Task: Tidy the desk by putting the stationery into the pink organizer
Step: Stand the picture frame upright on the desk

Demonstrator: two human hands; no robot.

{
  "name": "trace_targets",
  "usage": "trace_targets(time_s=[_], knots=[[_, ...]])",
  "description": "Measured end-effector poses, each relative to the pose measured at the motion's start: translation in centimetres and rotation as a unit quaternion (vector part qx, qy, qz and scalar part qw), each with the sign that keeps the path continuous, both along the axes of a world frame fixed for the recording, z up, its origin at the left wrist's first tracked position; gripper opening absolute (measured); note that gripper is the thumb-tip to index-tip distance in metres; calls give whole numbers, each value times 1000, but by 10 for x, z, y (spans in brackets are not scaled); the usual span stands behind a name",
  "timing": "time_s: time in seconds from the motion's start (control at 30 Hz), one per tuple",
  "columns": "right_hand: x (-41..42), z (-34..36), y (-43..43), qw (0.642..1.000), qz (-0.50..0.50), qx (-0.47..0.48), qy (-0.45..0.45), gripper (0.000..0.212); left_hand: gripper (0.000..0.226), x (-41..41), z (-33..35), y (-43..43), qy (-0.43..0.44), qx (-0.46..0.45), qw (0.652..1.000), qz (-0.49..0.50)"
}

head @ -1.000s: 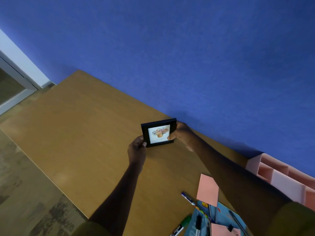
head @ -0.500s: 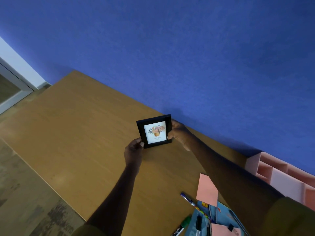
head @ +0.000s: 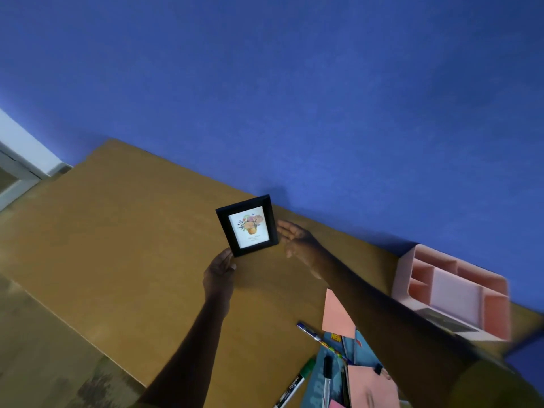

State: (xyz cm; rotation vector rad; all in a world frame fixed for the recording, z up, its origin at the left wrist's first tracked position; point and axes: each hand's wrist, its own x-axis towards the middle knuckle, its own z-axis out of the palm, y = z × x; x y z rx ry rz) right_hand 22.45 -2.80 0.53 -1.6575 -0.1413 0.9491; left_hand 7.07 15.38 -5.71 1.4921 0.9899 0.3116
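A small black picture frame (head: 248,228) with a flower print stands upright on the wooden desk (head: 117,245), close to the blue wall. My left hand (head: 219,275) pinches its lower left corner. My right hand (head: 297,237) hovers just right of the frame, fingers spread, a small gap between them and the frame. The pink organizer (head: 403,275) sits at the right against the wall, its compartments showing nothing inside. Near the bottom edge lie a pink sticky pad (head: 335,316), a blue pen (head: 309,331), a green-capped marker (head: 294,384) and a black binder clip (head: 378,370).
A blue booklet (head: 321,378) and another pink sheet (head: 371,387) lie under the stationery, partly hidden by my right forearm. The desk's front edge runs diagonally at the left, with floor (head: 44,348) beyond it. A white door frame (head: 20,160) shows at far left.
The frame went from being held in both hands to standing upright nearer the wall. My right hand has let go and opened; my left hand stays on the corner.
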Motion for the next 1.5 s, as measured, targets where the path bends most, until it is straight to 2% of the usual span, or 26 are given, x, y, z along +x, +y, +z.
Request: trace_targets(time_s=[0.43, 0.63, 0.8, 0.97, 1.03, 1.1, 1.23, 1.4, 1.5], knots=[[-20, -3, 2, 1000, 13, 2, -20, 96, 59, -1, -4, 0, 32, 38, 998, -49], [-40, 3, -18, 1000, -17, 6, -3, 93, 57, -8, -6, -28, 79, 85, 993, 10], [-70, 7, -58, 997, -53, 44, 27, 82, 49, -18, 16, -80, 102, 73, 992, 31], [-103, 16, -124, 987, -119, 88, 66, 73, 34, -38, 33, -145, 73, 85, 993, -49], [-119, 13, -162, 980, -151, 99, 80, 73, 37, -42, 43, -175, 53, 82, 990, -99], [-132, 15, -197, 973, -188, 106, 80, 73, 44, -44, 53, -204, 36, 50, 988, -142], [-157, 22, -264, 957, -256, 121, 64, 80, 43, -33, 71, -264, 3, -31, 977, -213], [-196, 22, -350, 911, -379, 155, 57, 55, 23, -25, 99, -347, -12, -24, 938, -346], [-197, 27, -366, 898, -397, 181, 64, 74, 24, -16, 92, -372, -27, -33, 921, -388]])
